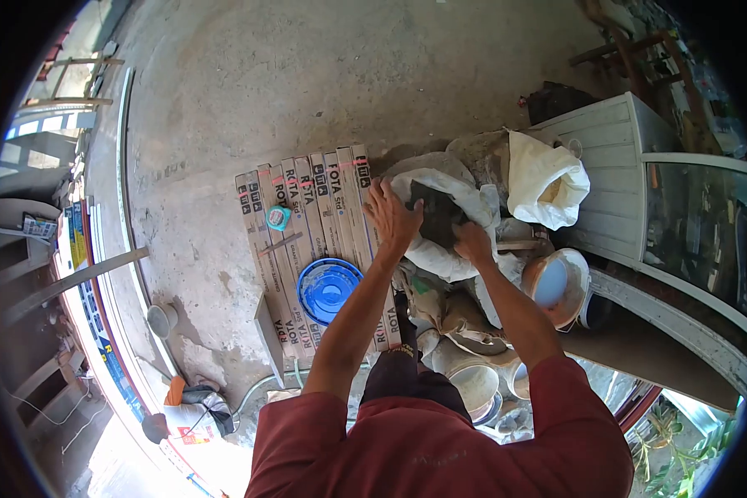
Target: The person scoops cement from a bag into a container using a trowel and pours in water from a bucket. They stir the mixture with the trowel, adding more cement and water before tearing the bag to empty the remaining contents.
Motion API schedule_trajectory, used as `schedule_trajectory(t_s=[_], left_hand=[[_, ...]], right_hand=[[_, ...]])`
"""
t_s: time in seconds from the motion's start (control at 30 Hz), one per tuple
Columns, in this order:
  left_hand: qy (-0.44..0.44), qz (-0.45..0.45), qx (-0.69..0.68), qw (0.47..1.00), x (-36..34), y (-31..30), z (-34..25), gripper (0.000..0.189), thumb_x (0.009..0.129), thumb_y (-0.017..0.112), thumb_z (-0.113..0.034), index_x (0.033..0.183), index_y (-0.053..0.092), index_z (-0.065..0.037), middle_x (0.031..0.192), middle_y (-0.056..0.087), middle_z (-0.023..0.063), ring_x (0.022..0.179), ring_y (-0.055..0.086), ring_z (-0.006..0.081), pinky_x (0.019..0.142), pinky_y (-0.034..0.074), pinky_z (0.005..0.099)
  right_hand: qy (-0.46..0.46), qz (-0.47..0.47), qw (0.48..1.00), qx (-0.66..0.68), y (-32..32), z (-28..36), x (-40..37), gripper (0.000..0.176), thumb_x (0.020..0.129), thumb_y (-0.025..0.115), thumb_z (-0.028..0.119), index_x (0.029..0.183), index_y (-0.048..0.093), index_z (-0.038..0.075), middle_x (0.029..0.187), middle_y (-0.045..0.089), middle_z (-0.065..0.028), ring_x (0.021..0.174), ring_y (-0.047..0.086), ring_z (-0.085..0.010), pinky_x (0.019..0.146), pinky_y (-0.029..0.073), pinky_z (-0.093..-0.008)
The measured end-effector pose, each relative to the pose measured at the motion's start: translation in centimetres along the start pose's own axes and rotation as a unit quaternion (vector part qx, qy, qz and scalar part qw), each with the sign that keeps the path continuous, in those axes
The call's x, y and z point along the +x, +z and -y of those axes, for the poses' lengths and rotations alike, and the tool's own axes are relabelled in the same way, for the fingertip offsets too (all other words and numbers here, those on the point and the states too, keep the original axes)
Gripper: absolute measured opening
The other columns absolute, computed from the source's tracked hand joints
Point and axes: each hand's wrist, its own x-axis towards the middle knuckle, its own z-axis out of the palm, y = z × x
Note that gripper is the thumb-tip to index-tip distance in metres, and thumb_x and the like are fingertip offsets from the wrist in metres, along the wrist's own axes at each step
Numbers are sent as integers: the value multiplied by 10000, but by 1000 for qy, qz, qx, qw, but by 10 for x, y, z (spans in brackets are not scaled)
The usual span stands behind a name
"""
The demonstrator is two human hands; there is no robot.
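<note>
Close by, on long brown printed cardboard boxes point(290, 274), a round blue plastic container point(329, 290). Just beyond, apparently busy at the mouth of an open white woven sack point(440, 261) with dark grey contents: left hand point(393, 217) partly open at its left rim, right hand point(473, 243) curled at the opposite side, impossible to tell whether gripping. Likely calling for steady hold on the rim, without spilling. Farther out, right, another white woven bag point(529, 174), upright.
</note>
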Motion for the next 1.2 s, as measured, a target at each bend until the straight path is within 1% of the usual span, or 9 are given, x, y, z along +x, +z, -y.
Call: schedule_trajectory(t_s=[0.03,0.07,0.13,0.2,0.3,0.83,1.0,1.13,1.2], left_hand=[[3,-2,3,1000,-16,-3,0,762,622,751,-190,1264,360,-68,1294,365,193,1232,353,342,974,262,581],[-77,8,-19,997,-31,-3,2,835,604,758,-162,1301,307,-70,1307,324,207,1230,339,366,968,280,560],[-161,20,-45,986,-49,7,14,911,586,765,-133,1338,254,-72,1321,283,221,1228,324,391,962,299,540],[-114,-15,-157,981,-57,16,23,960,571,721,-15,1368,189,-66,1298,276,251,1205,327,430,964,319,499],[-76,-35,-146,986,-55,15,21,917,572,650,73,1362,204,-56,1267,298,249,1184,337,442,962,331,475],[19,52,-150,987,-60,4,47,884,582,565,133,1366,190,-29,1255,305,246,1185,329,442,1006,297,464],[-26,-6,-204,979,-79,21,52,928,724,739,-108,1378,90,9,1287,308,247,1233,336,375,1028,289,457],[-109,35,-314,942,-92,44,77,966,780,731,-202,1400,12,-25,1266,355,211,1178,407,304,975,361,426],[-187,94,-515,831,-93,38,83,948,816,703,-241,1406,-19,-70,1227,399,172,1090,477,247,895,431,379]], right_hand=[[-47,-20,999,-8,11,-8,5,253,677,611,182,885,648,42,860,639,-219,817,628,-381,719,517,-469],[-47,-22,999,-6,10,-9,3,253,677,611,182,885,648,42,860,639,-219,817,628,-381,719,517,-469],[9,-21,994,109,7,-13,-9,256,664,624,171,875,655,29,848,638,-230,826,617,-398,736,504,-471],[12,-21,991,135,9,-11,-14,291,650,646,173,906,660,33,843,633,-241,833,615,-401,735,500,-457],[11,-30,985,170,17,6,-4,326,644,660,172,944,667,45,843,631,-249,845,612,-406,749,493,-456],[-9,-16,950,313,19,5,8,489,603,731,203,1053,649,30,950,640,-238,906,636,-338,795,481,-365],[-13,-13,953,302,23,-1,7,495,576,737,189,1040,657,36,856,655,-220,764,656,-299,714,496,-348],[23,14,936,352,17,2,9,470,581,725,166,1030,664,40,720,656,-177,592,631,-226,607,499,-341],[18,18,929,370,15,-1,9,477,595,718,143,1057,658,40,662,631,-132,522,585,-185,526,468,-319]])
